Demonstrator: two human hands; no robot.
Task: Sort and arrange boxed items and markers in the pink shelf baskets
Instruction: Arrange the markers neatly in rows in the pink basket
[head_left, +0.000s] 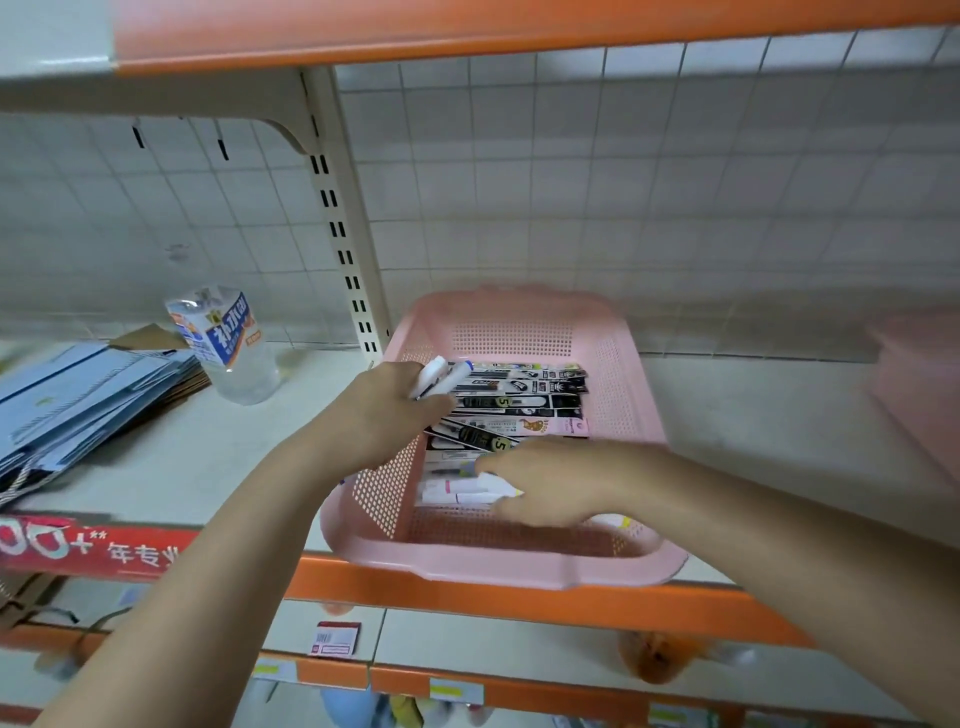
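Head cam: pink basket sits on the shelf, sticking out over its orange front edge, with flat boxes lined up inside. Left hand is curled around two white markers at the basket's left rim. Right hand is blurry, looks like its fingers are grabbing the white markers near the front. Water bottle off left.

A shop: orange-edged metal shelves on a slotted upright, price tags on shelf edges, packaged stationery in a pink basket.
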